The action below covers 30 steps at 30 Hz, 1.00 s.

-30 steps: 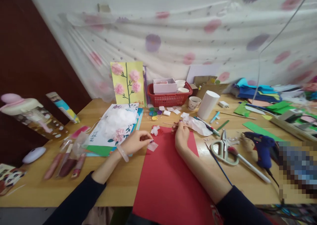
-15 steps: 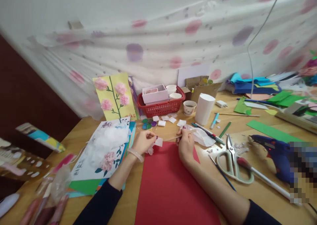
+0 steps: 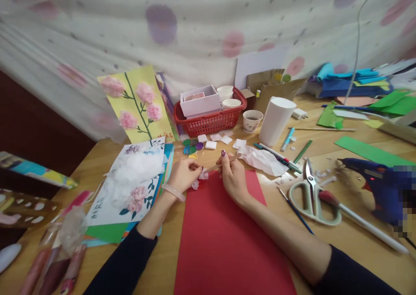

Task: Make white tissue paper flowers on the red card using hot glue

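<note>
My left hand (image 3: 183, 174) is closed in a pinch on small pale paper pieces (image 3: 204, 176) above the far left corner of a red sheet (image 3: 230, 243). A light wooden stick (image 3: 212, 168) is gripped in my right hand (image 3: 234, 181), thumb on top. Its left end lies close to the paper pieces; whether they touch I cannot tell. Something small, red and shiny (image 3: 201, 184) shows under my left fingertips. Beyond the hands lie small white squares (image 3: 211, 144) and several coloured discs (image 3: 192, 149). Crumpled white tissue (image 3: 264, 160) is right of my right hand.
Scissors (image 3: 310, 191), a paintbrush (image 3: 295, 210) and a blue glue gun (image 3: 367, 173) lie right. Behind stand a red basket (image 3: 211, 125), a paper cup (image 3: 251, 121) and a white roll (image 3: 276, 124). At left are a flower card (image 3: 133, 108) and cotton wool (image 3: 134, 169).
My right hand has moved left, bringing the stick up to the paper pieces in my left hand. The view has tilted down a little, so things behind sit higher in the picture.
</note>
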Motion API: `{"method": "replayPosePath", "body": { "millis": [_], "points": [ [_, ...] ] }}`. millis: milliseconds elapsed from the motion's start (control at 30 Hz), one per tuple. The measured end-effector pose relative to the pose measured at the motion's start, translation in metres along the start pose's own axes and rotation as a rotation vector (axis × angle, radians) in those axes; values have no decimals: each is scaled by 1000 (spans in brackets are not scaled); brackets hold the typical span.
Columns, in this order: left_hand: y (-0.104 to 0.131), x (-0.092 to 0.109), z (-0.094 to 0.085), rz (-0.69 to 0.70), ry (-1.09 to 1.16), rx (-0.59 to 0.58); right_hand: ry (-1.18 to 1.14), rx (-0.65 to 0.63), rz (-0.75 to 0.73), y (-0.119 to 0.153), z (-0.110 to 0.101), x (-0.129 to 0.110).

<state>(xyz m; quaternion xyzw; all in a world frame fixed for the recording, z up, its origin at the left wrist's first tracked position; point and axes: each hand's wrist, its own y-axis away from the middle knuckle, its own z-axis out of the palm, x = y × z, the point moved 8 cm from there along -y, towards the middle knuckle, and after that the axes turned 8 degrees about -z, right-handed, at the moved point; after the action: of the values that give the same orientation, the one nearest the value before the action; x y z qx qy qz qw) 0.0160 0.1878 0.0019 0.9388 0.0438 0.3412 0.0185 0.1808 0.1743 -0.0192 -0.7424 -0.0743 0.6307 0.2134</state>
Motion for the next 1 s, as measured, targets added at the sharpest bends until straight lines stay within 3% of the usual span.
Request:
{"method": "replayPosePath", "body": {
  "millis": [500, 600, 700, 867, 1000],
  "points": [
    [9, -1, -3, -16, 21, -49, -13, -135, -48, 3, 13, -5],
    [23, -6, -15, 2, 11, -14, -1, -147, -50, 3, 14, -6],
    [49, -15, -22, 92, -153, 66, 19, -152, -66, 3, 14, -9],
    [75, -43, -1, 116, -423, 57, 43, -181, -117, 5, 15, -18],
    [76, -47, 8, 158, -471, 59, 41, -209, -149, 5, 18, -23]
  ]
}}
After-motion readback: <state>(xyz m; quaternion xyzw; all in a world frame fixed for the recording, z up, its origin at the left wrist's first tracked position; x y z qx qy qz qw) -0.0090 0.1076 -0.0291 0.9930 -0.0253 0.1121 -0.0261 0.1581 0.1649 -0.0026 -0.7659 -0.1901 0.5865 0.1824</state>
